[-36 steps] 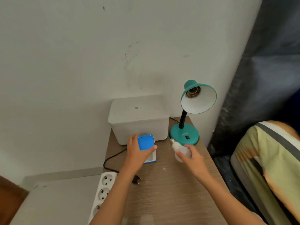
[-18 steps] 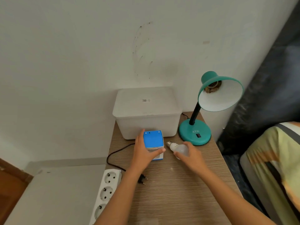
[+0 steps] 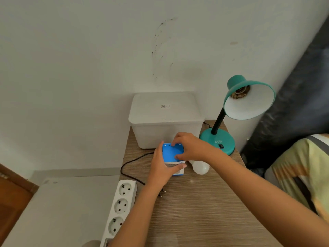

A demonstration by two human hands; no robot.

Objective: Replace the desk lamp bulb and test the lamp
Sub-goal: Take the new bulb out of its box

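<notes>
A teal desk lamp point(image 3: 218, 142) stands at the table's back right; its shade point(image 3: 249, 100) tilts toward me and the socket inside looks empty. A small blue-and-white bulb box point(image 3: 171, 152) stands upright in front of the white bin. My left hand point(image 3: 161, 168) grips the box's left side and front. My right hand point(image 3: 191, 147) rests on the box's top, fingers at its far edge. A white bulb point(image 3: 200, 167) lies loose on the wooden table point(image 3: 204, 211), just right of the box, under my right wrist.
A white lidded bin point(image 3: 165, 120) sits against the wall. The lamp's black cord point(image 3: 128, 164) ends in an unplugged plug point(image 3: 161, 192) beside a white power strip point(image 3: 120, 207). Lower grey surface at left; patterned bedding point(image 3: 302, 175) at right.
My right hand let go of the white bulb, leaving it on the table, and moved left onto the top of the blue box. My left hand stays on the box.
</notes>
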